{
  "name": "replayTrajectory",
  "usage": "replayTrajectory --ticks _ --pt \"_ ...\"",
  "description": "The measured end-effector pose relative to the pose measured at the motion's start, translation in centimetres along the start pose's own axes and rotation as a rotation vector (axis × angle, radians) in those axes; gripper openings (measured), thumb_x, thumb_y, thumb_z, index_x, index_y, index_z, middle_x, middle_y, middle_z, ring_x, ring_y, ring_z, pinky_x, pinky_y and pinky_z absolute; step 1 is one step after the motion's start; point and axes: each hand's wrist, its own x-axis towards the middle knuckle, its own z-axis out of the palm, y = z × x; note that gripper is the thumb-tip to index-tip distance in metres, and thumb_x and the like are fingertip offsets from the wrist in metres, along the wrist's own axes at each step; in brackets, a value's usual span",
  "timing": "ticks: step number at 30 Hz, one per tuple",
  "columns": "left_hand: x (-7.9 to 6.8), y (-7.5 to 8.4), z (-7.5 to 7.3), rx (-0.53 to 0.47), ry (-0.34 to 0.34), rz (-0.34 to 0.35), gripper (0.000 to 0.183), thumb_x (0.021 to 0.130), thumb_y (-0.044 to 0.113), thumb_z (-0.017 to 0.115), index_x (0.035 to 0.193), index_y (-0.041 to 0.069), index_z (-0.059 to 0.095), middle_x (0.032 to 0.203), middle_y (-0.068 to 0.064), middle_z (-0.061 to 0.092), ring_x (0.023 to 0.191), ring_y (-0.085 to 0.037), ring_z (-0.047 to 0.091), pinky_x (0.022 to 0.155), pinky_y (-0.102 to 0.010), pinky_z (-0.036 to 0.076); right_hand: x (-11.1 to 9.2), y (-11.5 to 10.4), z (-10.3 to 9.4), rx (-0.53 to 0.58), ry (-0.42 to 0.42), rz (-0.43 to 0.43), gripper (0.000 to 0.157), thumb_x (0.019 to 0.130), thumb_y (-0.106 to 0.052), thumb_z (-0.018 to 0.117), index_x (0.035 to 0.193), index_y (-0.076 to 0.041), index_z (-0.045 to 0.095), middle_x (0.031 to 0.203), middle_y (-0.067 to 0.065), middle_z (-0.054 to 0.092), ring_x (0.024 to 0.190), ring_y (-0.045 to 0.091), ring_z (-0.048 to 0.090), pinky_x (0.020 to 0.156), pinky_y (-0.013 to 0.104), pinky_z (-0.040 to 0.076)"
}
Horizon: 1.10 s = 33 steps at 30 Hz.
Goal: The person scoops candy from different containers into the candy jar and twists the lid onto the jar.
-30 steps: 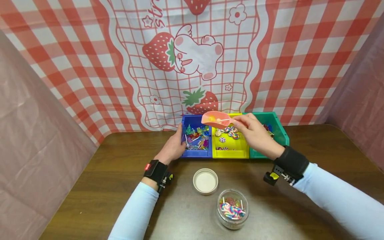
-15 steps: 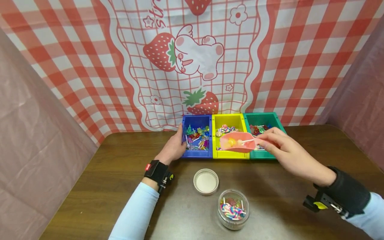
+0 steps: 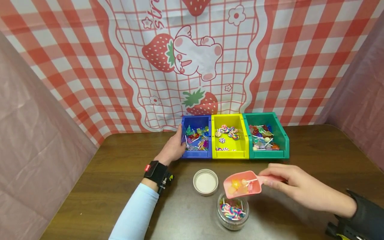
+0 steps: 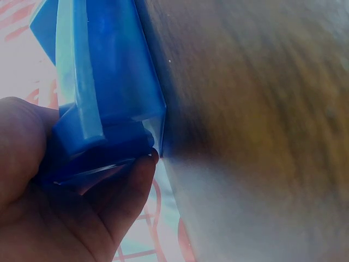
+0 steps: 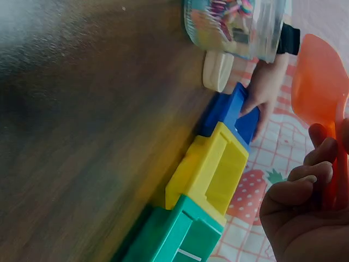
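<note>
My right hand (image 3: pixel 303 188) grips the handle of a pink scoop (image 3: pixel 258 187); several small candies (image 3: pixel 237 186), yellow and pale, and a lollipop with a white stick lie in it. In the head view the scoop is above the back rim of a clear jar (image 3: pixel 232 221), which contains striped lollipop candies (image 3: pixel 232 211). My left hand (image 3: pixel 172 148) holds the left side of the blue bin (image 3: pixel 196 154). In the left wrist view, thumb and fingers lie on either side of the blue bin's corner (image 4: pixel 120 82).
A yellow bin (image 3: pixel 231 154) and a green bin (image 3: pixel 270 154) stand in a row with the blue one, all holding small candies. A white lid (image 3: pixel 205 181) lies on the wooden table (image 3: pixel 120 193) left of the jar. A checked cloth (image 3: pixel 288 66) hangs behind.
My right hand has brought the loaded scoop from above the yellow bin toward me, to over the jar's back rim. The left hand stays on the blue bin.
</note>
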Motion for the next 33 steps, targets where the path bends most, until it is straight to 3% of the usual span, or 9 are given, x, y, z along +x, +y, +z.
replayTrajectory --ticks 9,20,33 --pt "-0.1 0.2 -0.1 0.005 -0.008 -0.009 0.077 0.088 0.015 0.050 0.149 0.005 0.005 0.136 -0.020 0.044 0.116 -0.023 0.048 0.098 -0.034 0.035 -0.6 -0.4 0.3 -0.042 -0.040 -0.093 0.024 0.086 -0.017 0.062 0.105 -0.032 0.061 0.087 -0.021 0.054 0.075 -0.001 0.049 0.060 0.019 0.041" --pt "-0.1 0.2 -0.1 0.013 -0.011 -0.012 0.077 0.089 0.015 0.050 0.149 0.005 0.004 0.138 -0.019 0.042 0.118 -0.022 0.046 0.099 -0.034 0.034 -0.5 -2.0 -0.6 -0.146 -0.090 -0.076 0.018 0.090 -0.027 0.058 0.104 -0.038 0.059 0.085 -0.028 0.051 0.073 -0.006 0.048 0.062 0.016 0.040" --pt "0.0 0.1 -0.2 0.009 -0.007 -0.011 0.077 0.088 0.015 0.050 0.149 0.005 0.004 0.139 -0.019 0.041 0.118 -0.022 0.046 0.099 -0.034 0.034 -0.4 -2.6 -0.6 -0.241 -0.036 -0.137 0.018 0.086 -0.027 0.062 0.100 -0.039 0.060 0.082 -0.029 0.045 0.069 -0.008 0.044 0.060 0.009 0.034"
